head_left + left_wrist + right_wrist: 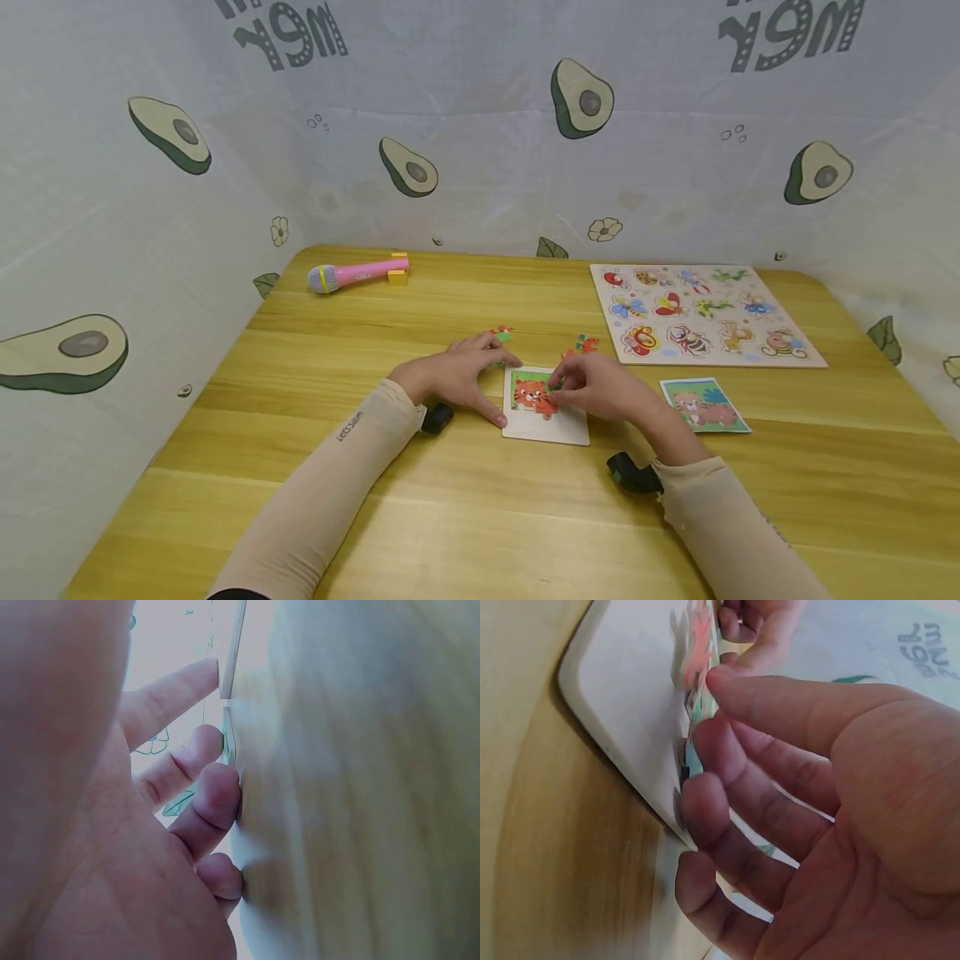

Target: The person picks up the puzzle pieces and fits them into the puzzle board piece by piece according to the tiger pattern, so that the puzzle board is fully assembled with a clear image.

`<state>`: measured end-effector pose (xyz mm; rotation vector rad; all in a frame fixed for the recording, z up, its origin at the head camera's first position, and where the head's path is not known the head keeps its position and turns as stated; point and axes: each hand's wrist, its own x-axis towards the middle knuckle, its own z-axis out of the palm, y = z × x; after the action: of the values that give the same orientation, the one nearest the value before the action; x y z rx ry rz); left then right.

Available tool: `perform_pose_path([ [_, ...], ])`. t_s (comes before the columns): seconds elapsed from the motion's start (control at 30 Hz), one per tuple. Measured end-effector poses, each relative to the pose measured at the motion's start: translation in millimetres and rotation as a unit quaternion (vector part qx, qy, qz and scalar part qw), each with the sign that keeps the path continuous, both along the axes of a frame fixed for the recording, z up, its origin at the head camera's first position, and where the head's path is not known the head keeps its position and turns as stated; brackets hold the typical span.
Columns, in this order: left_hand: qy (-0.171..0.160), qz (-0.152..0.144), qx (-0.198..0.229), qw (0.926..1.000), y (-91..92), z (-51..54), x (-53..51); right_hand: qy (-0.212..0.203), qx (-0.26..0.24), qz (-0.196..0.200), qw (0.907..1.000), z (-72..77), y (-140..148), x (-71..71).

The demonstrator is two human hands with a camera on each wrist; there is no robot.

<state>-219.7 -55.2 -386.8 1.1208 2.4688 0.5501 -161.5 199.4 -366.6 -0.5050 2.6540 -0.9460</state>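
Note:
A small white puzzle board (551, 428) lies on the table, partly filled with jigsaw pieces that show an orange tiger (531, 393) on green. My left hand (457, 373) spans the board's left side, its thumb at the lower left and its index finger near the top edge. In the left wrist view, the other fingers (217, 796) rest on the table. My right hand (600, 387) pinches a puzzle piece (694, 759) at the right side of the tiger, in the right wrist view green and teal. My fingertips hide much of it.
Loose puzzle pieces (587, 342) lie behind the right hand, others (501, 332) behind the left. A tiger picture card (705, 405) is at the right. Farther back stand a large insect puzzle board (708, 317) and a pink toy microphone (360, 272) by yellow blocks (397, 277).

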Motion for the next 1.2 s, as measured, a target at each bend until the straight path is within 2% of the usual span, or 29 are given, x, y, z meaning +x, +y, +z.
perform_pose_path([
  [0.33, 0.000, -0.001, 0.000, 1.0000, 0.6, -0.7, -1.0, 0.001, 0.024, 0.021, 0.9995, -1.9, -0.3, 0.4],
  [0.8, -0.001, 0.003, 0.002, 1.0000, 0.6, 1.4, -0.8, 0.003, 0.058, 0.007, 0.9983, 0.5, -7.3, 1.7],
  [1.2, 0.001, 0.000, -0.005, 1.0000, 0.0, -0.4, -0.6, 0.013, 0.079, 0.021, 0.9966, 2.2, -10.3, 4.8],
])
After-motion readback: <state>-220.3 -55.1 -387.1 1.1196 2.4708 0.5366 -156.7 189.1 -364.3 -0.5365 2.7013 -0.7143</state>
